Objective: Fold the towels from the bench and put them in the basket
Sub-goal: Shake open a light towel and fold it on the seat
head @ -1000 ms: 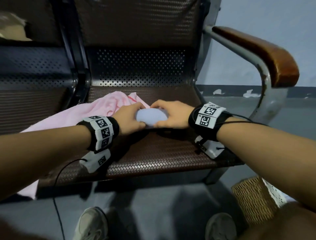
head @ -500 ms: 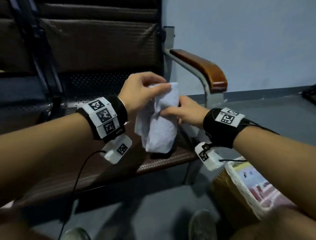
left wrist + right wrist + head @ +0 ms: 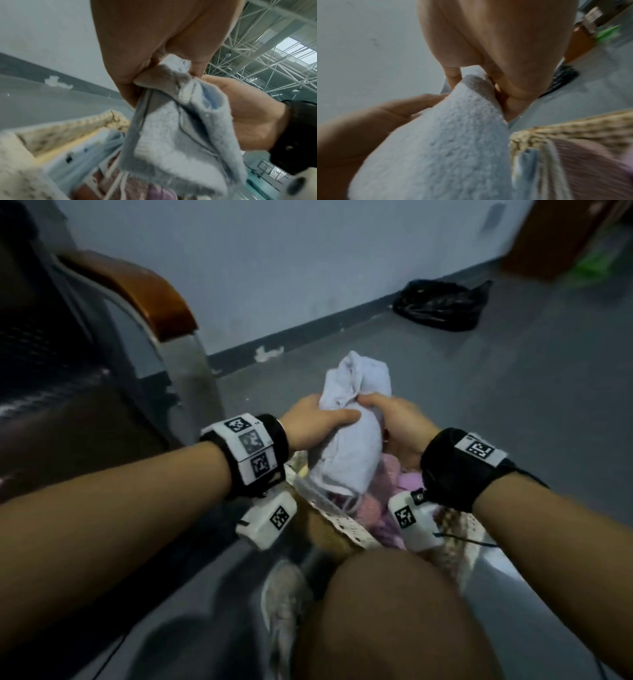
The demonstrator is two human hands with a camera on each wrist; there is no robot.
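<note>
A folded light blue towel (image 3: 352,433) hangs between both hands above the wicker basket (image 3: 335,529). My left hand (image 3: 318,422) grips its left side, thumb across the front, and my right hand (image 3: 394,422) grips its right side. In the left wrist view the left hand (image 3: 163,70) pinches the towel (image 3: 175,142) at its top fold, with the basket rim (image 3: 72,128) below. In the right wrist view the right hand (image 3: 481,83) curls round the towel (image 3: 445,148) beside the basket (image 3: 573,129). Pink and purple cloth (image 3: 373,508) lies inside the basket.
The bench (image 3: 68,412) with its brown wooden armrest (image 3: 137,292) stands at the left. A black bag (image 3: 442,302) lies on the grey floor by the wall. My knee (image 3: 383,611) and a shoe (image 3: 284,601) are just below the basket.
Both hands lifted the light blue towel off the bench seat and carried it right, over the basket. The view swung right, away from the bench and the pink towel.
</note>
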